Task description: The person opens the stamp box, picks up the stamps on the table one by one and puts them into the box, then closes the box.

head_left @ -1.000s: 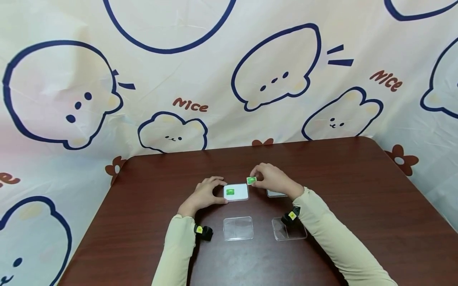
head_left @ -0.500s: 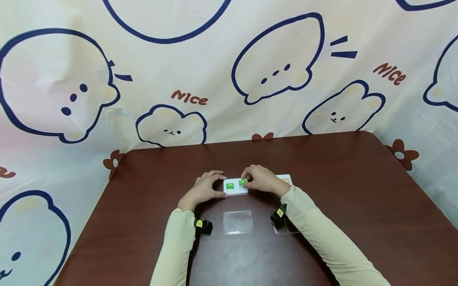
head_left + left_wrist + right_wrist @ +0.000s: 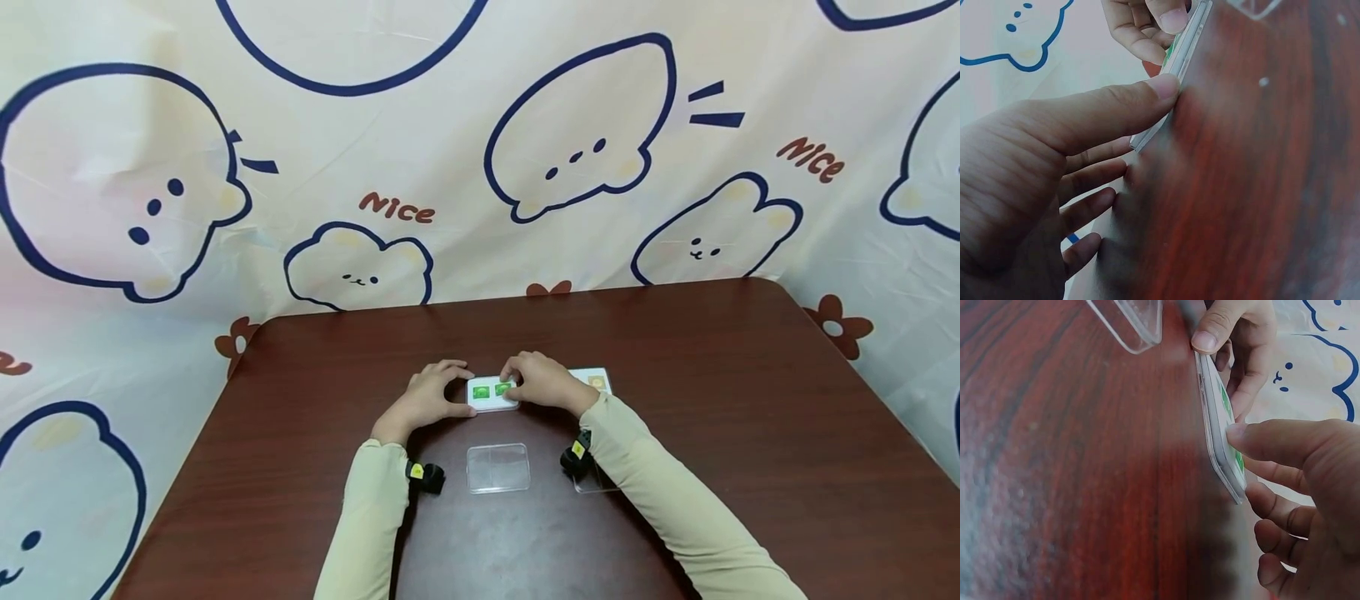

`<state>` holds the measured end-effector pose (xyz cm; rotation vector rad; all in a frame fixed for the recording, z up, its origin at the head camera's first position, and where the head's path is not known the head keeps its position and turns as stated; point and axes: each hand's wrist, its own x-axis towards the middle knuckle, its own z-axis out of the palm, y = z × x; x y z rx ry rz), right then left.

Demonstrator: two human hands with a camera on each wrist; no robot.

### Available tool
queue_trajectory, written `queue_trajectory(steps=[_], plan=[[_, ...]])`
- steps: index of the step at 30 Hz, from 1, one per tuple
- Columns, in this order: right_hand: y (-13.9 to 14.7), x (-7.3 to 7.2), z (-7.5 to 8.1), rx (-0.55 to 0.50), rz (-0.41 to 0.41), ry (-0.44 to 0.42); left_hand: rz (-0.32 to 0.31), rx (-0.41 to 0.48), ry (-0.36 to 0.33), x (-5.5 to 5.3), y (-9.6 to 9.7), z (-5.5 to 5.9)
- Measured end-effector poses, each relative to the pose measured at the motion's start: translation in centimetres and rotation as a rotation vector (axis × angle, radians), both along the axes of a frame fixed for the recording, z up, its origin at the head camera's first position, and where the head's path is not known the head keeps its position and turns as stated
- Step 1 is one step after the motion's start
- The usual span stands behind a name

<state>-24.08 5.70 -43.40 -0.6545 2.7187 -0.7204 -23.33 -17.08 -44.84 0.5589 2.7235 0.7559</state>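
A white card stack [image 3: 491, 405] with rounded corners lies in a shallow clear plastic case near the middle of the table. My left hand [image 3: 426, 400] grips its left end, the thumb on the near edge and the fingers at the far side. On its top face sits a small green square [image 3: 481, 392]. Over the right half, my right hand [image 3: 546, 382] pinches a second green square [image 3: 502, 389] against the white surface. In the right wrist view the right thumb [image 3: 1260, 437] presses on the stack's top, partly covering that green square [image 3: 1239, 461].
A clear plastic lid [image 3: 498, 468] lies on the brown table [image 3: 337, 350], nearer to me. Another clear lid [image 3: 596, 482] is half hidden under the right sleeve. Behind the right wrist, a second white card [image 3: 588, 376] carries a yellowish picture.
My right hand has moved left, bringing the green square from beside the white stack onto its right half. The second white card behind has come into fuller view. The left hand keeps its grip.
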Motion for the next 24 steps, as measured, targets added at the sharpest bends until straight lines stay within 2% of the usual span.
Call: queue_trajectory(steps=[15, 24], plan=[[0.4, 0.1, -0.1, -0.02, 0.014, 0.001, 0.009, 0.021, -0.004, 0.2, 0.0, -0.1], [0.9, 1.1, 0.3, -0.042, 0.08, 0.016, 0.018, 0.023, -0.004, 0.1, 0.0, -0.1]])
